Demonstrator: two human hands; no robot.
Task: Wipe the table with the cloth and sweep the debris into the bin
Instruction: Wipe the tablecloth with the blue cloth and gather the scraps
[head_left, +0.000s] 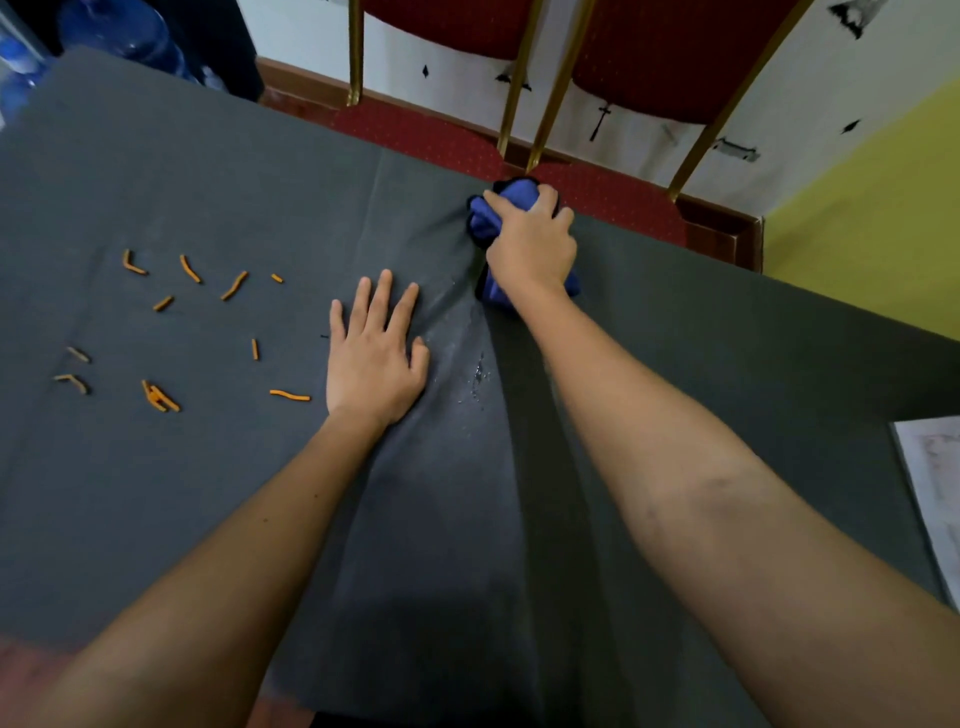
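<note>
A bunched blue cloth (488, 218) lies near the far edge of the table, which is covered by a dark grey tablecloth (208, 182). My right hand (530, 241) is closed over the cloth and presses it down. Flat on the tablecloth a little nearer and to the left rests my left hand (374, 353), fingers spread and holding nothing. Several orange snack sticks (234, 286) are scattered over the left part of the table, left of my left hand. A few wet specks (478, 374) glisten between my two arms. No bin is in view.
The tablecloth is pulled into folds running from the cloth toward me. Two red chairs with gold legs (550, 88) stand past the far edge. Blue water bottles (119, 31) sit at the top left. A white paper (935, 483) lies at the right edge.
</note>
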